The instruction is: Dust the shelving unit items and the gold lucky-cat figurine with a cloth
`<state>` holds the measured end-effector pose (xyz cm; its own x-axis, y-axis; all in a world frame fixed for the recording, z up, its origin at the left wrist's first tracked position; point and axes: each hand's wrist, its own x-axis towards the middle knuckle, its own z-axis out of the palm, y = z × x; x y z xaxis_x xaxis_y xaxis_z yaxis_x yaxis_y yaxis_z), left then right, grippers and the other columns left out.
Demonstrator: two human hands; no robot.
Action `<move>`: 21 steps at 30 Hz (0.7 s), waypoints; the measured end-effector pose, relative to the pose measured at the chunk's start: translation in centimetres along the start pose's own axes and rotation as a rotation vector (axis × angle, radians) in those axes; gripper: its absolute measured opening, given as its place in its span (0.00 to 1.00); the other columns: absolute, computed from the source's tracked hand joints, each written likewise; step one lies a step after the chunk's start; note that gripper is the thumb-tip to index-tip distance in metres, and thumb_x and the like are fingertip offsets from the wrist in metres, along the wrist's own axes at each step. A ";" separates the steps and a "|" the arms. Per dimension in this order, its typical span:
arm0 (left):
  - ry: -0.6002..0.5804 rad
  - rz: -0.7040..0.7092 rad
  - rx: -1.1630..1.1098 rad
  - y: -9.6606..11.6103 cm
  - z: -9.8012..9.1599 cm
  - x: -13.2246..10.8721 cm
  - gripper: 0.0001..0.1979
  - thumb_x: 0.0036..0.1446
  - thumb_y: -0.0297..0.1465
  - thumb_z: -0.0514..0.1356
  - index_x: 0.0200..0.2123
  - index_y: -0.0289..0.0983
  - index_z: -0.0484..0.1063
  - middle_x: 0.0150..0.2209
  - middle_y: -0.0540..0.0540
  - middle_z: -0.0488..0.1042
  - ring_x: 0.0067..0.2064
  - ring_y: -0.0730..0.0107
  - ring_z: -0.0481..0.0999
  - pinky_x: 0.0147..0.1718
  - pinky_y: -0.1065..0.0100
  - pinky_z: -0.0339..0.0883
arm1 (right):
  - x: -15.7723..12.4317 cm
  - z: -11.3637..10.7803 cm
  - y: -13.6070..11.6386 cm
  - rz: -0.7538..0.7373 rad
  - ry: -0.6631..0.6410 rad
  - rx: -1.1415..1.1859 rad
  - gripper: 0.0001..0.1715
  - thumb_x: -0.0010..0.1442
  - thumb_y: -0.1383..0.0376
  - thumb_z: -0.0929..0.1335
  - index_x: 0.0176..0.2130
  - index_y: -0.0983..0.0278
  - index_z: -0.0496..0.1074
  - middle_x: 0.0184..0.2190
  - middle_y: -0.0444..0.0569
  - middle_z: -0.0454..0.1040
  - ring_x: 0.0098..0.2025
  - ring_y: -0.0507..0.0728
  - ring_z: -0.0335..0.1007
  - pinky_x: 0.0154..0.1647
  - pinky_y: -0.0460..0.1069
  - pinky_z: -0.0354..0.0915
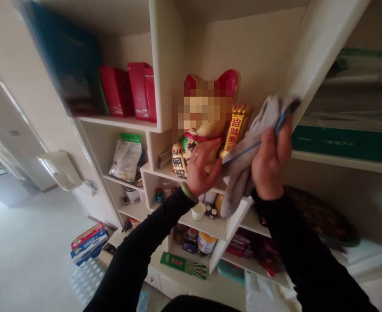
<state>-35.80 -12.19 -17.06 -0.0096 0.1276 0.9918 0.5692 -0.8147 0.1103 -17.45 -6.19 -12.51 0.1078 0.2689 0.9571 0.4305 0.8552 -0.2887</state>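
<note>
A gold and red lucky cat figurine (207, 130) stands in a cubby of a white shelf unit (165, 78). My left hand (203, 167) is closed on the figurine's lower front and on one end of a grey cloth with a blue edge (246, 151). My right hand (272, 160) grips the same cloth higher up, just right of the figurine. The cloth's upper end (275, 106) lies against the cubby's right wall, and its lower end hangs over the shelf edge.
Red boxes (132, 91) and a dark blue folder (67, 56) stand on the upper left shelf. A packet (126, 156), small jars, a cup (198, 211) and tins fill the lower shelves. A green box (343, 145) lies on the right shelf. Boxes (89, 242) sit on the floor.
</note>
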 end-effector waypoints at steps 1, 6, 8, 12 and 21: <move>-0.034 -0.027 -0.038 0.0 1.1 0.9 0.21 0.75 0.37 0.58 0.67 0.43 0.71 0.63 0.38 0.80 0.65 0.50 0.80 0.67 0.45 0.74 | 2.0 0.9 0.3 -0.030 0.030 -0.008 0.36 0.80 0.53 0.54 0.79 0.59 0.56 0.81 0.54 0.57 0.85 0.65 0.48 0.85 0.71 0.45; -0.071 -0.234 -0.162 -1.1 4.6 2.6 0.27 0.77 0.44 0.56 0.71 0.38 0.65 0.70 0.33 0.74 0.72 0.51 0.75 0.74 0.45 0.69 | 4.1 3.9 2.3 0.139 -0.079 -0.009 0.39 0.80 0.51 0.54 0.79 0.66 0.52 0.81 0.64 0.56 0.83 0.63 0.52 0.84 0.69 0.52; -0.064 -0.295 -0.242 -1.1 5.0 2.5 0.29 0.77 0.48 0.54 0.71 0.38 0.63 0.71 0.32 0.73 0.73 0.52 0.74 0.74 0.47 0.69 | 1.2 3.9 2.2 0.111 -0.070 -0.042 0.41 0.80 0.49 0.55 0.80 0.66 0.50 0.80 0.68 0.55 0.83 0.67 0.51 0.83 0.72 0.51; -0.003 -0.314 -0.269 -0.3 5.2 2.3 0.30 0.77 0.54 0.53 0.69 0.41 0.65 0.69 0.35 0.74 0.70 0.52 0.76 0.71 0.47 0.71 | -5.6 3.2 1.3 0.039 -0.060 -0.083 0.39 0.79 0.51 0.58 0.79 0.62 0.51 0.76 0.68 0.63 0.79 0.70 0.60 0.78 0.75 0.60; 0.125 -0.430 -0.137 -0.6 6.9 3.2 0.26 0.64 0.55 0.70 0.49 0.41 0.69 0.44 0.42 0.78 0.47 0.54 0.79 0.54 0.49 0.77 | -10.7 -0.5 1.7 0.126 -0.169 -0.001 0.33 0.75 0.52 0.61 0.72 0.61 0.67 0.69 0.67 0.74 0.73 0.75 0.69 0.72 0.76 0.66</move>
<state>-30.47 -7.43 -14.44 -0.3245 0.4075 0.8536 0.3787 -0.7710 0.5120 -17.36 -7.81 -23.20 0.0085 0.4443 0.8958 0.4243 0.8096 -0.4056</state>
